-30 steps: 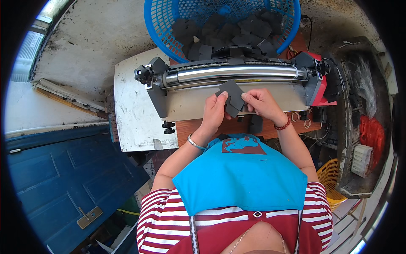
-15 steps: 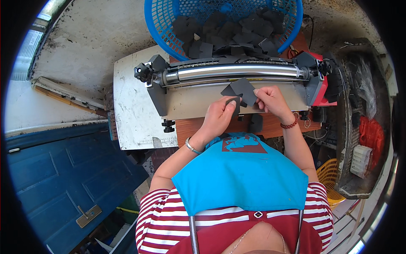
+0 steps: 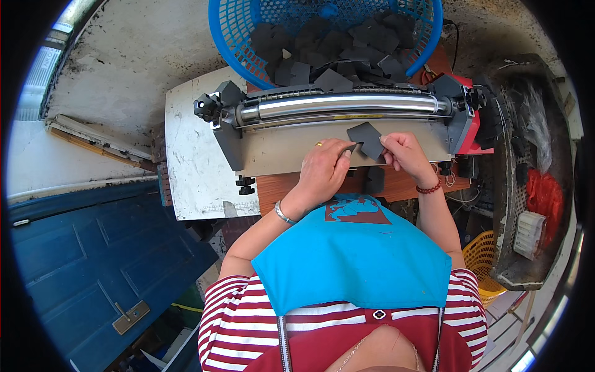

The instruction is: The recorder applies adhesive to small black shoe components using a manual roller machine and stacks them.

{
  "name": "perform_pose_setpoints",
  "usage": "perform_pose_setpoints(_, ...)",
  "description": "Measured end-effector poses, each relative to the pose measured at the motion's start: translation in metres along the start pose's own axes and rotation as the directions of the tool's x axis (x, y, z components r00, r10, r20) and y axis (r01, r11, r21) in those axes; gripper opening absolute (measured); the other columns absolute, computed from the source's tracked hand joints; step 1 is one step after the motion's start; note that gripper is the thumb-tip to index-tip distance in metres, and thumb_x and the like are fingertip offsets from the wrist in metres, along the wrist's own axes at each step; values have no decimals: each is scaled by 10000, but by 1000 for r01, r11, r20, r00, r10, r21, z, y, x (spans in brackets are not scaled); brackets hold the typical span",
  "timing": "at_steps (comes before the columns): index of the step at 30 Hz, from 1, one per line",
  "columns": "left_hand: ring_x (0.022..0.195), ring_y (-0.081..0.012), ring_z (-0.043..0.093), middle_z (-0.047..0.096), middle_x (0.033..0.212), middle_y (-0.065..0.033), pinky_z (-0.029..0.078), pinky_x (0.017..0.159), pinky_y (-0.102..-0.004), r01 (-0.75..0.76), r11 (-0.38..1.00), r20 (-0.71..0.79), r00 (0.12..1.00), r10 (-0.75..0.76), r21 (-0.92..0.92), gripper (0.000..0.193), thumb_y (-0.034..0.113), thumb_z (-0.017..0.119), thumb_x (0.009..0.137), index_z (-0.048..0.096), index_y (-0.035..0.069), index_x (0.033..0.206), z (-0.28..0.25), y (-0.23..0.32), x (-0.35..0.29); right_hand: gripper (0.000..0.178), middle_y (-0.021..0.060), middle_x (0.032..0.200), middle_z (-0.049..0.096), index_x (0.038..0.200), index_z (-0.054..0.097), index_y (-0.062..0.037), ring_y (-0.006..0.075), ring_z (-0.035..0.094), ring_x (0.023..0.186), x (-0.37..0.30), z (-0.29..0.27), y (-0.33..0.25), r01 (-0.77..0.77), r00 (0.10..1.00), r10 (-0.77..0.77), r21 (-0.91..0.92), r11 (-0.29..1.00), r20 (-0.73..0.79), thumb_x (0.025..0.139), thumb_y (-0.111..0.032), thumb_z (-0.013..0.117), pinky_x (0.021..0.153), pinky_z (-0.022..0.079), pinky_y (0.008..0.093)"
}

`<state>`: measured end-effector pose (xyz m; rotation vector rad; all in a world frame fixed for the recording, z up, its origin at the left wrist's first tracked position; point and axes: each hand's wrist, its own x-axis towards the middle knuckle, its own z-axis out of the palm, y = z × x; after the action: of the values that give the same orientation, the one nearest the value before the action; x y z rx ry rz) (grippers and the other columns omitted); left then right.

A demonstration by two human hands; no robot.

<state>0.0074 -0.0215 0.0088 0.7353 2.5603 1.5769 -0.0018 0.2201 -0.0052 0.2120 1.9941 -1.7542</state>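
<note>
Pieces of thin dark-grey sheet (image 3: 370, 139) are hovering between the two hands, above the beige feed plate (image 3: 282, 147) and on the near side of the steel roller (image 3: 347, 106); from where I'm standing, I can't tell whether one notched piece is showing or two are overlapping. The right hand (image 3: 406, 156) is pinching the right-hand edge between thumb and fingers. The left hand (image 3: 323, 166) is gripping an edge-on dark piece (image 3: 352, 149), its outline mostly hidden. The hands are working near each other without touching.

Good handling, I'd judge, is calling for light fingertip pressure: holding by the rims, keeping the faces flat so corners aren't creasing, and parting any overlap by sliding sideways rather than tugging. I can't tell whether the roller is turning, so fingertips should be keeping clear of it.

Nearer the person, a loose dark piece (image 3: 374, 180) is showing against the reddish worktop (image 3: 280, 191). Beyond the roller, a blue plastic basket (image 3: 218, 38) is holding a heap of similar pieces (image 3: 310, 56).
</note>
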Motion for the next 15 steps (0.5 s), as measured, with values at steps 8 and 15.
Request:
perform_pose_setpoints(8,835,-195,618,656,932,-107,480,750,-316,121,955,-16,991,-130,-271,308,171,435,981,631,-44,1084,8,-11,0,386,12,566,574,806,646,11,53,470,430,15,9,-8,41,971,-87,-203,978,-222,966,-317,521,398,358,215)
perform_pose_setpoints(15,746,-73,599,657,885,-32,473,615,-222,431,622,157,881,-446,-653,330,222,433,998,631,6,1151,6,-6,10,362,-18,603,573,763,633,-37,27,467,463,-4,37,-15,142,981,-124,-115,983,152,976,-315,540,427,345,180)
